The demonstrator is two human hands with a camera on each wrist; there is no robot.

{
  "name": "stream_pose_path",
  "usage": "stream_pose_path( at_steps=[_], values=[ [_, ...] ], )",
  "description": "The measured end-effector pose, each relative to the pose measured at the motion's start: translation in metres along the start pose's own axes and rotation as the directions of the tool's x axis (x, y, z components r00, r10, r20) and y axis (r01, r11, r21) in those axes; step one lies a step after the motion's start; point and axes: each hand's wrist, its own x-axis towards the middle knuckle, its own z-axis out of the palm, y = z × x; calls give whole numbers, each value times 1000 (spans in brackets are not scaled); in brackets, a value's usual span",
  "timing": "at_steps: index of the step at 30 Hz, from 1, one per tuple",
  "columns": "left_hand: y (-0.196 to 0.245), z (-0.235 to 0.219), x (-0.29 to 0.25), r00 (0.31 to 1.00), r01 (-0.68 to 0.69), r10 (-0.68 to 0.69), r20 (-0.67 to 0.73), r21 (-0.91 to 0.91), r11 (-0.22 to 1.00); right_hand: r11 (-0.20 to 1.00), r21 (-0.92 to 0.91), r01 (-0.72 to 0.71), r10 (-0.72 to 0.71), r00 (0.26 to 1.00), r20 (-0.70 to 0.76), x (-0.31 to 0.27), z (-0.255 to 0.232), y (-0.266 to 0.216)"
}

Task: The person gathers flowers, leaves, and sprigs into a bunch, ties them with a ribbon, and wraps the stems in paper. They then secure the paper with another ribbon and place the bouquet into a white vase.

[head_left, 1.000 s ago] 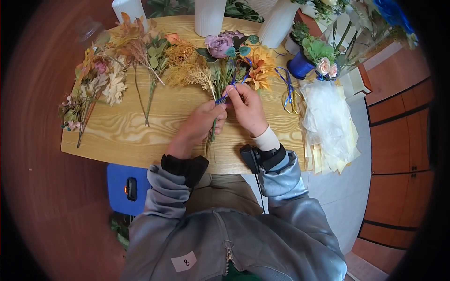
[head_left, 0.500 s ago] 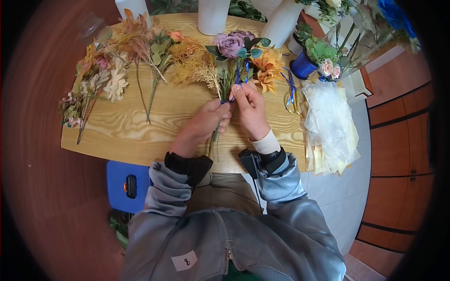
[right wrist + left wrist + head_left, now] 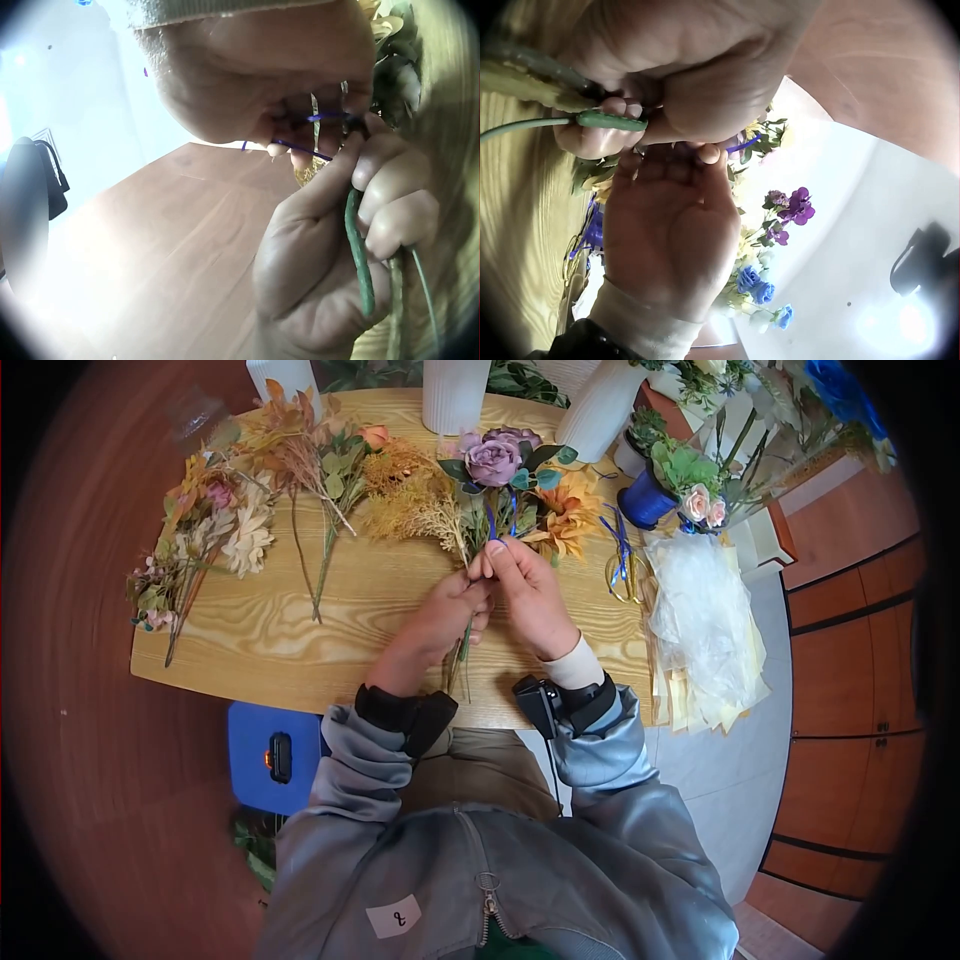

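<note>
My left hand [image 3: 432,622] grips a bunch of artificial flower stems, its fingers curled round them below the blooms. In the right wrist view a thick green stem [image 3: 358,255] runs out under that hand. The bunch carries a purple rose [image 3: 493,463], an orange flower [image 3: 568,510] and yellow feathery sprigs [image 3: 415,510]. My right hand [image 3: 538,600] pinches a narrow blue ribbon [image 3: 300,148] at the stems, thumb and fingertips right beside the left hand's. Ribbon ends rise toward the rose in the head view. The fingers partly hide where the ribbon goes round the stems.
On the wooden table [image 3: 260,645], loose flower sprays [image 3: 205,545] lie at the left. Gold-handled scissors [image 3: 625,578], a blue ribbon spool [image 3: 647,500] and wrapping sheets [image 3: 705,625] are at the right. White vases [image 3: 455,398] stand along the back.
My right hand has drawn in toward the left hand, its fingertips now close against the stems. The ribbon ends have shifted left, and the left hand keeps its grip.
</note>
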Motion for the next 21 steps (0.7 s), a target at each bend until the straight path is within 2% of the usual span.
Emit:
stream_pose_path(
  at_steps=[1,3,7,9,13,15,18,19,21],
  values=[
    [0,-1,0,1000,-1,2,13,-31,1000,1000,0,0,0,1000,1,1,-1,2],
    [0,0,0,1000,7,-7,13,-35,999,996,9,92,-93,995,32,5,-5,9],
    [-3,1,1,999,22,-18,42,-100,995,997,0,76,-76,997,29,10,-10,4],
    [-4,0,1,999,37,-33,39,-105,994,991,-103,91,-95,995,-28,11,-9,2],
    [-1,-2,0,998,41,-36,50,-106,994,980,-170,99,-109,993,-51,8,0,-6],
    [0,-1,-1,999,29,-26,33,-98,995,922,-339,190,-218,975,-48,6,3,-7],
    [-5,3,1,1000,7,-8,-9,-48,999,881,-405,246,-281,959,-29,6,4,-5],
    [-6,4,2,999,-11,10,-41,-6,1000,881,-406,245,-281,959,-31,8,3,-5],
    [-7,4,2,1000,-4,3,-29,-44,999,940,-282,194,-218,974,-56,11,-1,-6]
  ],
)
